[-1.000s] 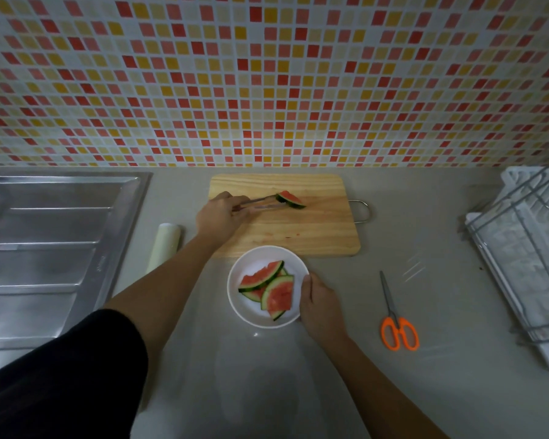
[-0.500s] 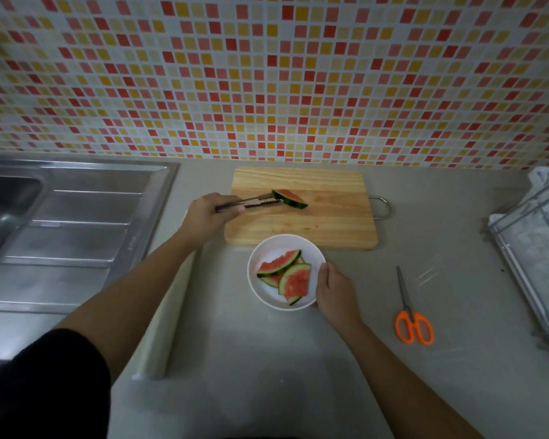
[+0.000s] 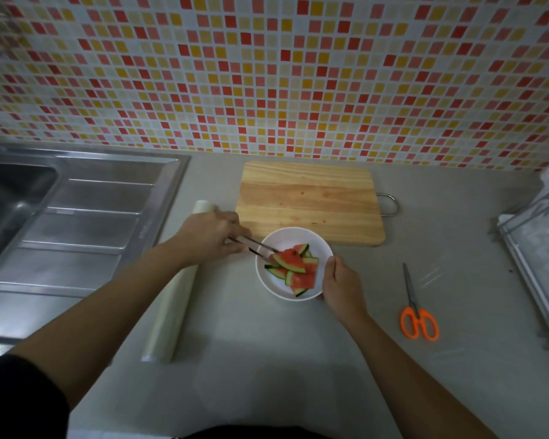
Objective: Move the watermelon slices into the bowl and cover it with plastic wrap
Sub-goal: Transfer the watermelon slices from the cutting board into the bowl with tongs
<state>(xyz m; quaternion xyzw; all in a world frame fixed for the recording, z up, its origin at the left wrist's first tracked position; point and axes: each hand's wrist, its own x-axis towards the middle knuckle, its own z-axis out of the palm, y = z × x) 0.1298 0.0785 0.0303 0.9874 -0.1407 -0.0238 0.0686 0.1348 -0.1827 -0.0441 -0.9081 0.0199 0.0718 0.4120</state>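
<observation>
Head view: left hand [image 3: 211,237] grips thin metal tongs [image 3: 254,247], fingers curled round the handles, arms squeezed narrow. Tong tips reach over the left rim of white round bowl [image 3: 286,237] & meet the left end of the top slice; can't tell if they clamp it. Red watermelon slices w/ green rind [image 3: 298,270] lie piled inside the bowl. Right hand [image 3: 339,283] holds the bowl's near-right rim, thumb on the edge. Bowl sits on grey counter [image 3: 267,359], just near of pale wooden cutting board [image 3: 308,201], which has a metal loop handle on its right & a few red juice spots. Long roll of plastic wrap [image 3: 168,308] lies left of the bowl, partly under the left forearm. Orange-handled scissors [image 3: 417,315] lie right of the bowl, well apart. Steel sink [image 3: 61,223] at far left; wire dish rack [image 3: 539,248] at right edge.
</observation>
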